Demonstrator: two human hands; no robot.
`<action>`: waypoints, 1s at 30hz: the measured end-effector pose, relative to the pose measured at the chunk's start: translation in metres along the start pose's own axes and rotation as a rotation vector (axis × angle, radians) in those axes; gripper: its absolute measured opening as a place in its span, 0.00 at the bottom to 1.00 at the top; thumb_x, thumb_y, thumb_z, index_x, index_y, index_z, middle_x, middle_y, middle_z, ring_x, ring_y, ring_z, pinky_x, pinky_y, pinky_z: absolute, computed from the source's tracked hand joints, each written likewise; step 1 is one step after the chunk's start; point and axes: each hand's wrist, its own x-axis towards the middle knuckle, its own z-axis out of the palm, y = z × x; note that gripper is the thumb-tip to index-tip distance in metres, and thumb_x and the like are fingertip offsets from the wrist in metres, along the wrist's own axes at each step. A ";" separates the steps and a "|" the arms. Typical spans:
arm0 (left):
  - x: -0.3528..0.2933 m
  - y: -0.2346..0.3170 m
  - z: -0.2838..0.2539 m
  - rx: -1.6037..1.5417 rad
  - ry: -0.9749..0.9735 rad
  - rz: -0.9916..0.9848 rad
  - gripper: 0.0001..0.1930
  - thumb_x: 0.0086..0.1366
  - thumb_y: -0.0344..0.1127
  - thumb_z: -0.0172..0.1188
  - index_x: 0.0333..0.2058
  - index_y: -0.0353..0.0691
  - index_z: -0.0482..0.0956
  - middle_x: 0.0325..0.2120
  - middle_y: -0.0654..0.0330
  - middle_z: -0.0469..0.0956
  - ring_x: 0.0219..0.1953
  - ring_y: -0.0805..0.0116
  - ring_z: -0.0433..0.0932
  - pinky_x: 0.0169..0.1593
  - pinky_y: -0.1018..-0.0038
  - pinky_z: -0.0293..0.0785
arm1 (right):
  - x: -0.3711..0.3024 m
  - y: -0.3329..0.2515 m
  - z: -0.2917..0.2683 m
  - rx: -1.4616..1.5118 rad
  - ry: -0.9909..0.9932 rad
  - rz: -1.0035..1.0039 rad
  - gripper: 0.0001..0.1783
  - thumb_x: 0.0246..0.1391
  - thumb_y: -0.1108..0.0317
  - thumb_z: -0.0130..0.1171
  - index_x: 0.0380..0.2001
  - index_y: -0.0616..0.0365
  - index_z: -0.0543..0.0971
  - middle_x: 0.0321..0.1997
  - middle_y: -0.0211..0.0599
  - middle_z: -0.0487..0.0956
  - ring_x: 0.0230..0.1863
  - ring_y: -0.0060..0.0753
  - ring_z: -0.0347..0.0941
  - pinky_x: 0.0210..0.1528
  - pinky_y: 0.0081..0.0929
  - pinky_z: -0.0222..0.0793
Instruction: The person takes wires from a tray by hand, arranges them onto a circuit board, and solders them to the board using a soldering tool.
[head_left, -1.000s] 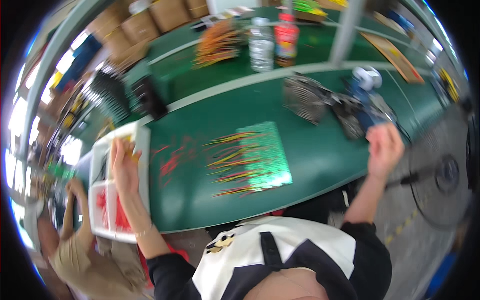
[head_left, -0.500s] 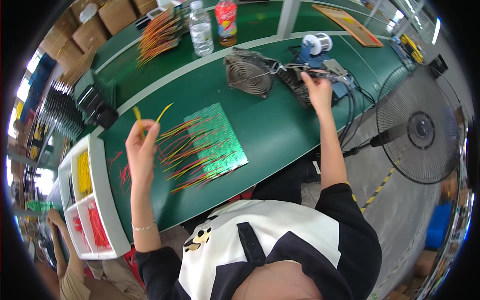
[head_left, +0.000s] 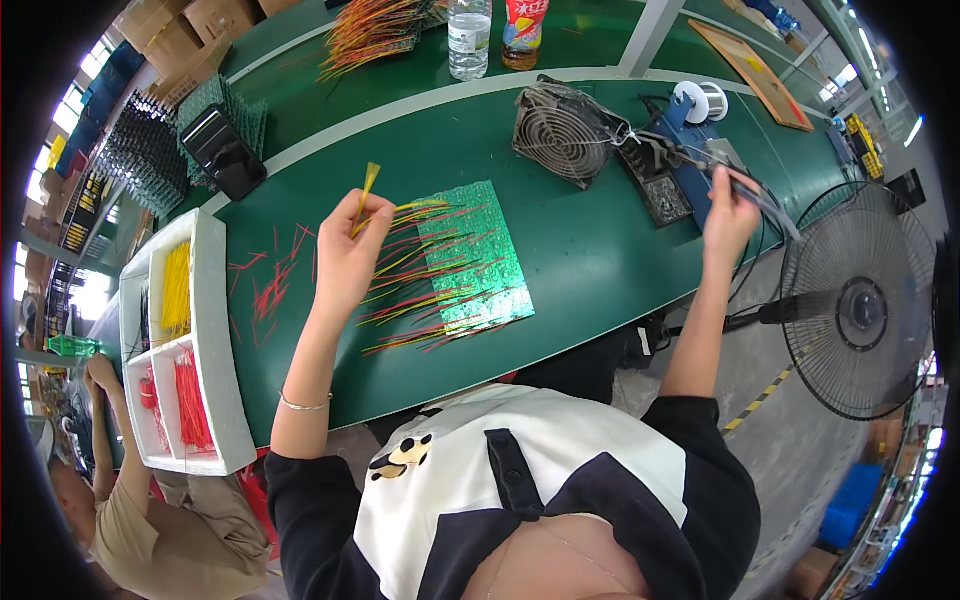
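Observation:
My left hand [head_left: 350, 255] pinches a small bunch of yellow wires [head_left: 371, 178], with one wire reaching right over the top left edge of a shiny green circuit board panel [head_left: 512, 265]. Rows of red and yellow wires [head_left: 400, 285] stick out leftward from that panel. On the right, my right hand [head_left: 732, 222] is closed round a soldering iron [head_left: 697, 157], whose cable trails off to the right. The iron is beside a blue stand [head_left: 676, 128] that carries a spool of solder wire [head_left: 712, 102].
A small dusty fan [head_left: 565, 140] stands behind the panel. Loose red wires [head_left: 270, 292] lie near a white foam box [head_left: 222, 340] holding yellow and red wires. A black phone [head_left: 228, 155], bottles [head_left: 469, 40] and a pedestal fan [head_left: 860, 300] surround me. Another person's hands [head_left: 100, 372] are far left.
My left hand has moved right with the yellow wires, up to the panel's edge. My right hand has drawn the soldering iron away from the stand area, to the right. The view has shifted.

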 end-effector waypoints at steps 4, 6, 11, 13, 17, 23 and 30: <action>0.004 0.003 0.013 0.245 -0.026 -0.017 0.05 0.58 0.31 0.56 0.29 0.35 0.74 0.23 0.60 0.74 0.20 0.74 0.67 0.26 0.78 0.64 | -0.031 -0.048 -0.027 0.235 0.091 0.123 0.09 0.52 0.70 0.59 0.34 0.60 0.71 0.21 0.30 0.72 0.18 0.14 0.63 0.19 0.12 0.54; 0.010 -0.003 0.022 0.279 -0.012 0.067 0.05 0.58 0.31 0.56 0.29 0.35 0.75 0.24 0.58 0.75 0.22 0.69 0.71 0.28 0.75 0.66 | -0.057 -0.067 -0.018 0.311 0.043 0.122 0.09 0.51 0.73 0.59 0.35 0.60 0.70 0.21 0.31 0.73 0.17 0.14 0.62 0.18 0.12 0.53; 0.020 -0.010 0.034 0.398 -0.037 0.152 0.05 0.57 0.32 0.57 0.28 0.36 0.75 0.26 0.56 0.76 0.27 0.59 0.77 0.33 0.69 0.71 | -0.108 -0.073 0.033 0.355 -0.311 0.224 0.09 0.52 0.71 0.58 0.32 0.62 0.70 0.22 0.37 0.75 0.18 0.19 0.66 0.21 0.15 0.61; 0.020 -0.013 0.037 0.408 -0.031 0.147 0.05 0.56 0.31 0.56 0.28 0.36 0.75 0.26 0.57 0.76 0.27 0.60 0.77 0.33 0.69 0.72 | -0.107 -0.062 0.041 0.381 -0.303 0.225 0.09 0.52 0.70 0.58 0.32 0.63 0.70 0.21 0.37 0.75 0.18 0.20 0.67 0.21 0.15 0.61; 0.017 -0.017 0.044 0.355 -0.017 0.068 0.05 0.55 0.31 0.57 0.29 0.37 0.75 0.27 0.57 0.76 0.28 0.63 0.78 0.32 0.70 0.72 | -0.104 -0.054 0.051 0.396 -0.237 0.240 0.08 0.52 0.70 0.58 0.30 0.62 0.72 0.21 0.38 0.75 0.17 0.21 0.67 0.21 0.15 0.61; 0.018 -0.029 0.045 0.338 0.066 0.204 0.07 0.56 0.33 0.59 0.31 0.37 0.75 0.23 0.59 0.76 0.19 0.71 0.70 0.26 0.76 0.67 | -0.103 -0.050 0.064 0.390 -0.317 0.250 0.09 0.52 0.71 0.59 0.32 0.62 0.70 0.23 0.37 0.75 0.19 0.20 0.69 0.22 0.16 0.64; 0.013 -0.020 0.048 0.502 -0.004 0.097 0.05 0.56 0.33 0.58 0.29 0.42 0.72 0.13 0.63 0.69 0.15 0.66 0.72 0.21 0.70 0.64 | -0.105 -0.046 0.063 0.370 -0.294 0.262 0.11 0.52 0.70 0.59 0.30 0.60 0.67 0.23 0.38 0.76 0.19 0.22 0.70 0.24 0.16 0.65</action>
